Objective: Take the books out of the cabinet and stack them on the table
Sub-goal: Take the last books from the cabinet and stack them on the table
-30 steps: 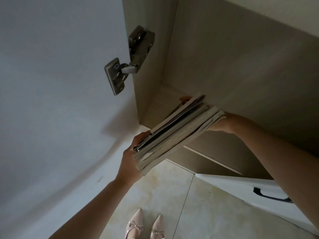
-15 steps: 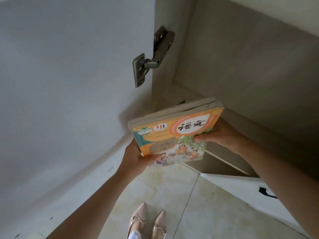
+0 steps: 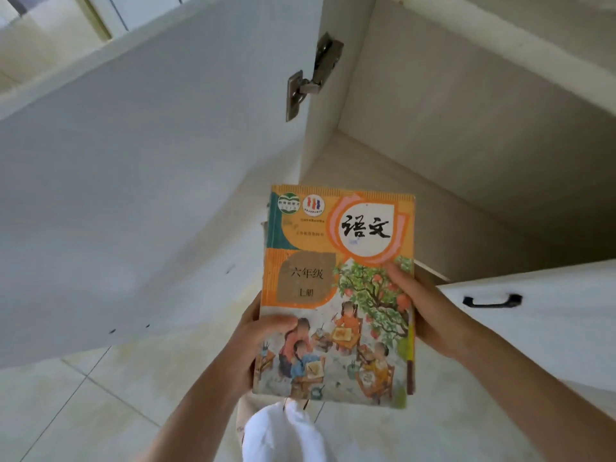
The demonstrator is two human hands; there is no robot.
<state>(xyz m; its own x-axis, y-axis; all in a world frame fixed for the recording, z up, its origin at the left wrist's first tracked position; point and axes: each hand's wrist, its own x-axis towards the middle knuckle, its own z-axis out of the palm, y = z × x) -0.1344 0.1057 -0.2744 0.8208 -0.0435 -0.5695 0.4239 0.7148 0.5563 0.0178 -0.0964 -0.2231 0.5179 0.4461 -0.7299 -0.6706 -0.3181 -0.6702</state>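
Observation:
I hold a small stack of books (image 3: 336, 261) flat in front of me, outside the cabinet (image 3: 450, 135). The top book has an orange cover with black characters and a drawing of children under a tree. My left hand (image 3: 256, 341) grips the stack's lower left edge, thumb on the cover. My right hand (image 3: 430, 311) grips the right edge, thumb on the cover too. The cabinet compartment beyond the books shows a bare beige shelf and walls; no other books are visible in it.
The white cabinet door (image 3: 150, 178) stands wide open on the left, hung on a metal hinge (image 3: 310, 78). A lower white door with a black handle (image 3: 491, 300) juts out at right. Pale floor tiles (image 3: 100, 411) lie below.
The books came out of the cabinet toward me and turned from edge-on to cover-up, upright in view. Both hands kept their grip on the stack.

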